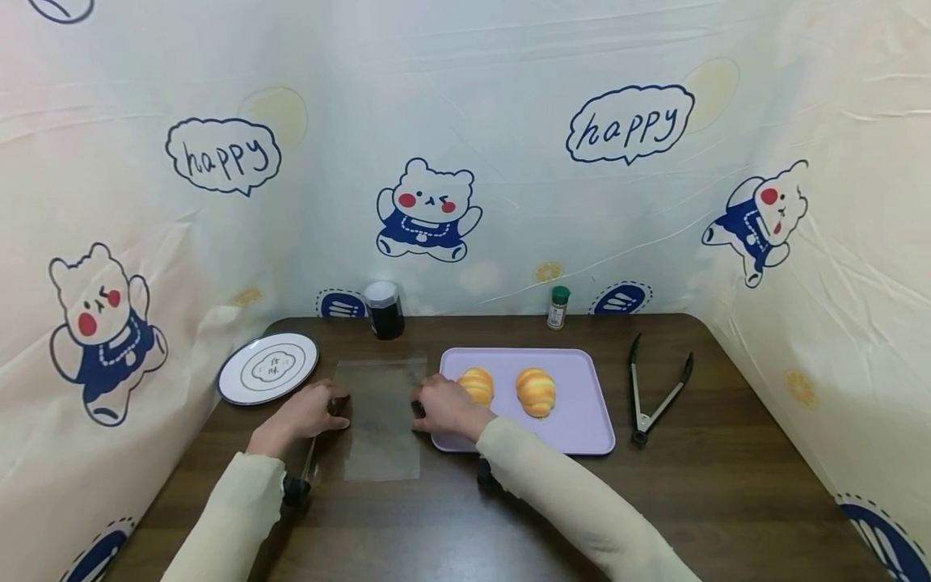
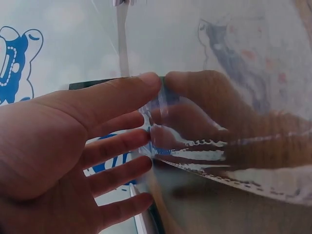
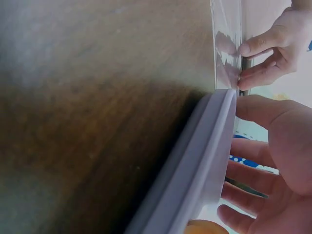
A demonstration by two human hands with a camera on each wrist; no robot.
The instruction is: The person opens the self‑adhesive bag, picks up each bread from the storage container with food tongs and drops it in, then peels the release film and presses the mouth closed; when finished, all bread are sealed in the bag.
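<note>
A clear plastic sheet [image 1: 381, 436] lies on the table between my two hands. At its left edge is my left hand [image 1: 309, 414]; the left wrist view shows the thumb and nearly straight fingertips [image 2: 146, 163] against the shiny, crinkled plastic, which mirrors them. My right hand [image 1: 449, 404] is at the sheet's right edge, over the left rim of a lilac tray [image 1: 578, 420]. In the right wrist view its fingers [image 3: 253, 173] are spread and relaxed. Whether the right fingertips touch the sheet is hard to tell. Two striped bread rolls, one a whole croissant-like roll [image 1: 536, 393], sit on the tray.
To the left stands a round white plate [image 1: 236, 376] with a dark rim. A dark jar with a pale lid [image 1: 384, 311] and a small green-capped shaker [image 1: 558, 309] are at the back edge. Black-tipped tongs [image 1: 642, 420] lie spread at the right. Printed cloth surrounds the table.
</note>
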